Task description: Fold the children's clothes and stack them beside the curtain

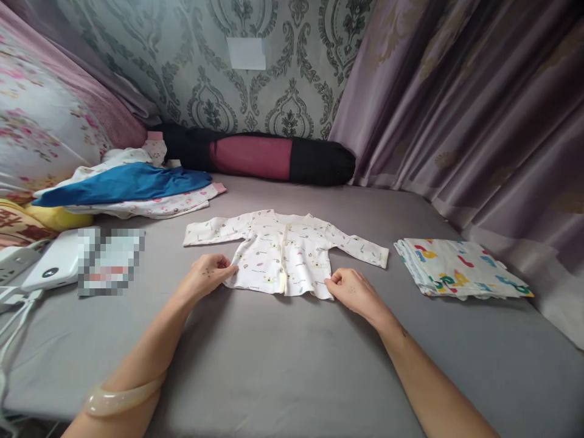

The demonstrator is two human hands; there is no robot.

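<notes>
A small white baby shirt [264, 252] with a fine print lies face up on the grey sheet [283, 353], its sleeves stretched out to both sides. Down its middle runs a cream front placket. My left hand [207, 277] pinches the bottom left corner of the hem, with the fingers closed on the cloth. At the opposite corner, my right hand [353, 292] grips the hem between thumb and fingers. The hem between the two hands looks slightly wavy. A pale bangle [123, 395] circles my left wrist.
Folded patterned cloth [465, 267] lies at right. Piled clothes with a blue piece [132, 184] lie at back left, near a white power bank [59, 258], cables and a blurred flat object [112, 261]. A black and maroon bolster [255, 157] lines the wall; curtains [456, 109] hang at right.
</notes>
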